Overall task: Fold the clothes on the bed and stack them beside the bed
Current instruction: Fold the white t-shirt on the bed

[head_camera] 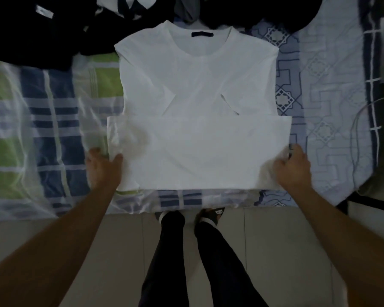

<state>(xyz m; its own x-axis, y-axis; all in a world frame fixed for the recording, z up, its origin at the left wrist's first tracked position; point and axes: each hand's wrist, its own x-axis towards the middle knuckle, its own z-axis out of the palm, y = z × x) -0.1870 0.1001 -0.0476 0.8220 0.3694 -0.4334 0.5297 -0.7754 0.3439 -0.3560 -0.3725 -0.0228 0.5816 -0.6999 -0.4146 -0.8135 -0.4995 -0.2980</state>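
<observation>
Nearest you, your legs (200, 258) stand on the smooth tiled floor (275, 240), right against the near edge of the bed (333, 120). Your left hand (103, 168) pinches the near left corner of the white shirt (197, 89), thumb on top and fingers curled under the cloth; your right hand (294, 167) grips the near right corner the same way. The shirt lies flat across the middle of the bed, collar far from you, sleeves tucked inward, its lower part doubled up into a wide near band. The cloth is thin, soft and limp, so the risk is in the carry: if one hand leads the other, the fold will skew and the tucked sleeves may slide out. Lift unevenly and the slack middle could sag and crease. Under the shirt on the left lies a sheer, glossy net (31, 134) over a checked blue and green sheet; the net looks slippery and could drag along with the hem or snag on your left fingers. To the right the cover is quilted, pale with blue geometric lines. Farther off, a heap of dark clothes (31, 34) sits close to the collar and could crowd the last fold.
</observation>
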